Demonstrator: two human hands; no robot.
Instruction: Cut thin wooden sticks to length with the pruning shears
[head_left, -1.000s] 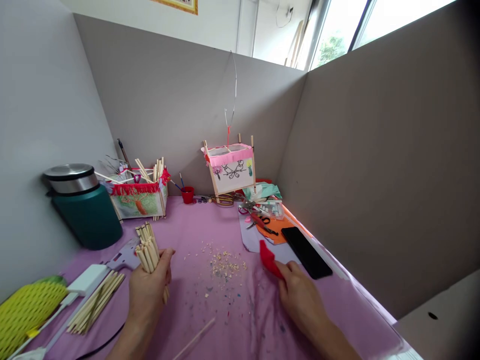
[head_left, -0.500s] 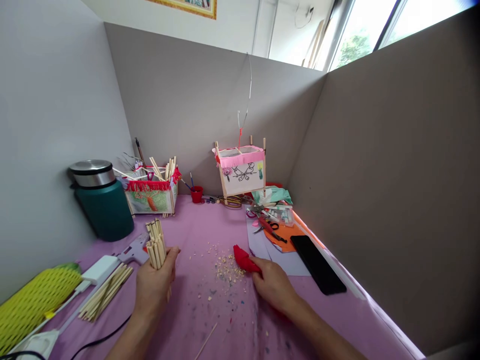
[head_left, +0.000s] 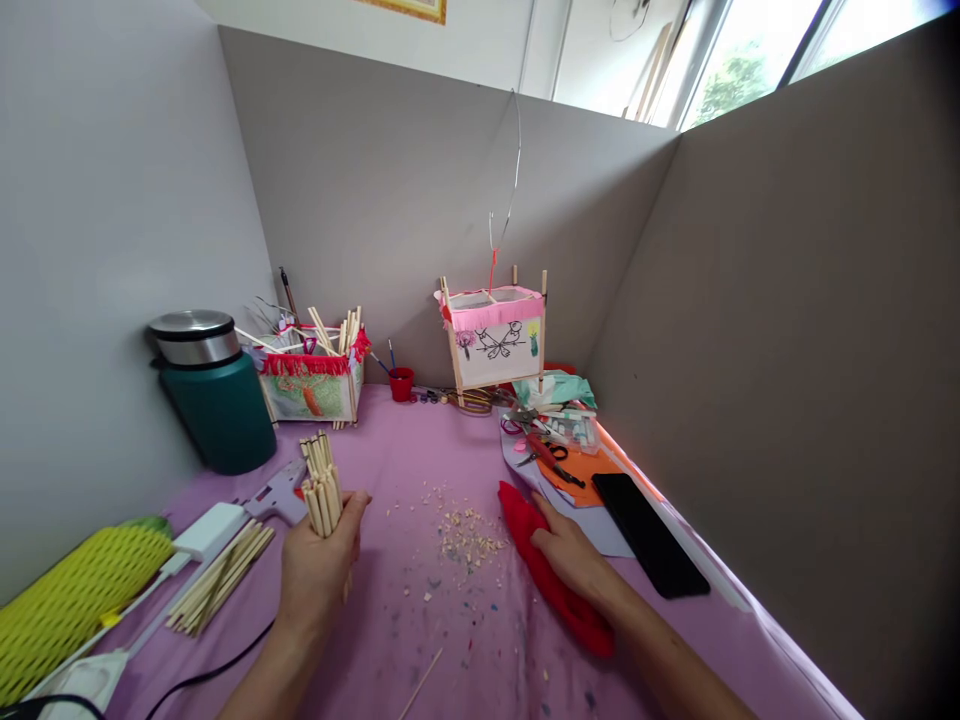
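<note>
My left hand is closed round a bundle of wooden sticks, held nearly upright over the left part of the table. My right hand grips a long piece of red cloth, its thumb and forefinger on the upper part. The cloth stretches from beyond the fingertips back beneath the hand and wrist. Small wood chips lie scattered on the purple tablecloth between my hands. One thin stick rests at the near edge.
On the left are a teal bottle, a glue gun, loose sticks and a white power strip. A decorated paper lantern hangs at the back. Red-handled pliers and a black phone lie to the right.
My right hand has moved slightly right with the red cloth, which now shows at greater length. My left hand still holds the sticks. The whole view has shifted a little.
</note>
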